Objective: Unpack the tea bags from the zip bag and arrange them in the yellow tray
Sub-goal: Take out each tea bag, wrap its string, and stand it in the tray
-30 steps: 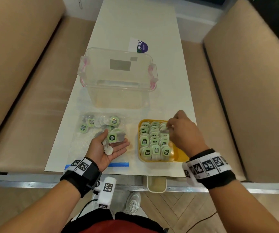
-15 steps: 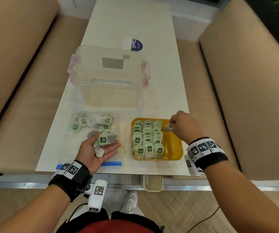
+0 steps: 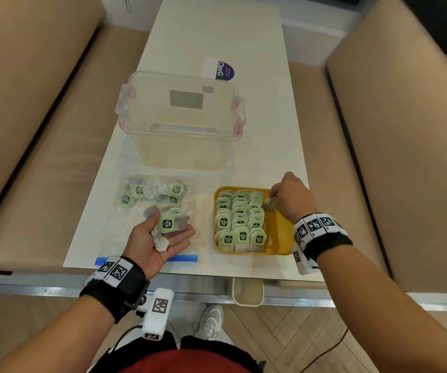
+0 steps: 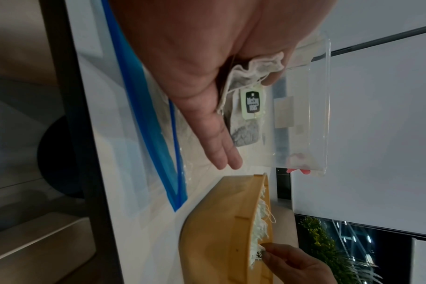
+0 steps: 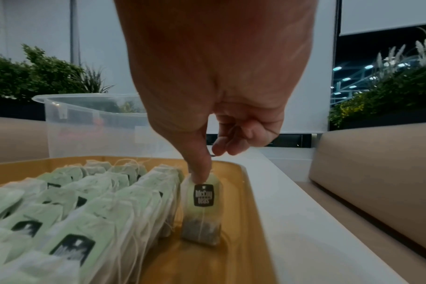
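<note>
The yellow tray [image 3: 281,232] sits at the table's near right and holds three rows of upright green-tagged tea bags [image 3: 240,222]. My right hand [image 3: 289,200] pinches one tea bag [image 5: 202,207] by its top. That bag stands upright on the tray's bare floor [image 5: 207,259], just right of the rows at the far end. My left hand [image 3: 168,238] lies palm up over the clear zip bag [image 3: 125,224], its fingers straight. A few tea bags [image 4: 246,115] rest on the palm. More tea bags [image 3: 139,191] lie inside the zip bag.
A clear lidless plastic box [image 3: 182,117] with pink clips stands behind the zip bag and tray. A purple and white sticker [image 3: 219,70] lies further back. The zip bag's blue seal [image 3: 187,258] runs along the near table edge. Beige benches [image 3: 28,130] flank the table.
My right hand has carried its tea bag a little to the right and down onto the tray's bare strip. The left hand has stayed palm up with its tea bags.
</note>
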A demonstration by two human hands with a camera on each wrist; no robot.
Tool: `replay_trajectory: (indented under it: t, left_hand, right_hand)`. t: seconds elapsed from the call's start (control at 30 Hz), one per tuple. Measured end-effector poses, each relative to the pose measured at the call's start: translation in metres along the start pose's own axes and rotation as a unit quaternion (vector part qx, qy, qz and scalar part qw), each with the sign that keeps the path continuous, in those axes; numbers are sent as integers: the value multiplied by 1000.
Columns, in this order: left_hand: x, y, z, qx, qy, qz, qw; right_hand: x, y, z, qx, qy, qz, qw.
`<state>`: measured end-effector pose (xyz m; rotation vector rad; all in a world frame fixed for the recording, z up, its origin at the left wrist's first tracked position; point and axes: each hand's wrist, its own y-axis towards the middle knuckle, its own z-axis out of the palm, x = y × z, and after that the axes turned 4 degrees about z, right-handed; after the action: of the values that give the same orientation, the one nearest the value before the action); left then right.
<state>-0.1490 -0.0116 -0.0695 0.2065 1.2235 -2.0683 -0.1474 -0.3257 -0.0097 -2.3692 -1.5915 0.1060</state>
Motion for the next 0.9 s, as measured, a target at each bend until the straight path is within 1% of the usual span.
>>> replay_trajectory:
  t: [0.2, 0.37, 0.53, 0.63, 0.8, 0.87, 0.9]
  left_hand:
    - [-2, -1, -1, 3, -5, 8, 1000]
    - [-2, -2, -1, 4, -6, 7, 1000]
    - [-1, -2, 2, 5, 0, 2, 1000]
    - [-3, -4, 4, 10, 6, -3, 1000]
    - [-5, -7, 8, 14, 10, -13, 1000]
    - [-6, -9, 10, 18, 10, -17, 1000]
    - [-7, -10, 11, 21, 11, -19, 1000]
  right_hand:
    - [-1, 1, 5, -1, 37, 11, 999]
    - [0, 2, 7, -20, 34, -6, 999]
    - [0, 0, 6, -34, 34, -7, 999]
    - [0, -2, 3, -62, 52, 1, 997]
    - [7, -9, 3, -161, 118, -12, 980]
    - [16, -15, 3, -179, 164, -26, 970]
    - [23, -20, 2, -178, 185, -44, 965]
